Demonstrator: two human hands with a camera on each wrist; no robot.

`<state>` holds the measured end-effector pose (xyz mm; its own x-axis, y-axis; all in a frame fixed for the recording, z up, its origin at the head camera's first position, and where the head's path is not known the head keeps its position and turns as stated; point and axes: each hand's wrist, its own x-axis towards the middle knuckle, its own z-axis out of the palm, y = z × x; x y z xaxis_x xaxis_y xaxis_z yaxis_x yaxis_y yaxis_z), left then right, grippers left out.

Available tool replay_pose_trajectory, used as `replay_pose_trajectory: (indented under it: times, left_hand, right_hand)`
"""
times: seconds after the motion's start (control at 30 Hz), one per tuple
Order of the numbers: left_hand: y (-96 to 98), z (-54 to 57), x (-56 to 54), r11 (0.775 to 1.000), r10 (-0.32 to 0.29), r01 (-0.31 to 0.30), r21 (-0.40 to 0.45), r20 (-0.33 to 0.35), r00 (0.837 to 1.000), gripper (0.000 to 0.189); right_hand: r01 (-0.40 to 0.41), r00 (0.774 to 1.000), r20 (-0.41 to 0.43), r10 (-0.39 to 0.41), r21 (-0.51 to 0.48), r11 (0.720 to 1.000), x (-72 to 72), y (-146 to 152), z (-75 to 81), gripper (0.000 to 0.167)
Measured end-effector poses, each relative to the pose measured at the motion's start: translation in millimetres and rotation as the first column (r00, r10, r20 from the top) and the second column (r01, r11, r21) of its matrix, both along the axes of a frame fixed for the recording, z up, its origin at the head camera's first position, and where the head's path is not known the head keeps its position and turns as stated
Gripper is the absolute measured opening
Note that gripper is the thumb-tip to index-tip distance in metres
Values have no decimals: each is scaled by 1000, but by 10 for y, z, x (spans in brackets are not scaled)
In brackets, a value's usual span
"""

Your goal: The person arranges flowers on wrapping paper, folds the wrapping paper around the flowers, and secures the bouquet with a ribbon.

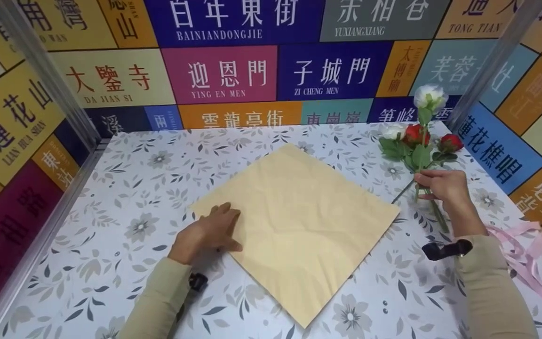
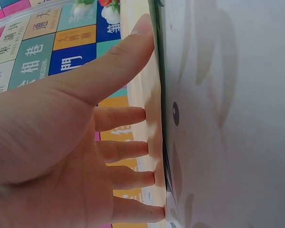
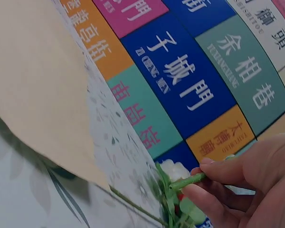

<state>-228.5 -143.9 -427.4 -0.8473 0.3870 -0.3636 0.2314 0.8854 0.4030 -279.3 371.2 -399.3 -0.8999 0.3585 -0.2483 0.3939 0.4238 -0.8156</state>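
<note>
A square sheet of tan wrapping paper [image 1: 299, 221] lies turned on its corner in the middle of the patterned table. My left hand [image 1: 212, 230] rests on its left edge, the fingertips touching the paper in the left wrist view. At the right, my right hand [image 1: 445, 188] pinches the green stem of a white rose [image 1: 430, 97] between thumb and fingers. The cut end of that stem [image 3: 187, 181] points out of the grip in the right wrist view. Behind and below it lie red roses [image 1: 450, 142] and another white rose [image 1: 393, 132], with leaves and stems [image 1: 440, 219].
Pink ribbon [image 1: 530, 268] lies loosely by the right forearm at the table's right edge. Panels with printed characters [image 1: 233, 75] stand around the back and sides. The table covering [image 1: 125, 273] carries a grey leaf and flower print.
</note>
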Motion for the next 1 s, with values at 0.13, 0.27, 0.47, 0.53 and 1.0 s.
replay_pose_trajectory:
  times: [0.13, 0.27, 0.47, 0.53, 1.0]
  left_hand:
    - [11, -5, -7, 1000, 0, 0, -5, 1, 1000, 90]
    - [25, 3, -16, 1000, -4, 3, -22, -14, 1000, 90]
    - [31, 10, -23, 1000, 8, -8, -19, -4, 1000, 91]
    - [35, 6, -27, 1000, 7, -8, -15, -8, 1000, 90]
    - [32, -23, 1, 1000, -1, -1, -21, -61, 998, 87]
  right_hand:
    - [-44, 999, -19, 44, -1, 999, -11, -190, -2, 55]
    - [-106, 993, -49, 106, -5, 994, -5, -362, 11, 53]
    - [-182, 978, -110, 176, -48, 982, -9, -603, -4, 50]
    - [-204, 973, -121, 196, -53, 978, -15, -694, -16, 49]
    - [-315, 945, -126, 302, -94, 945, -91, -1351, -125, 39]
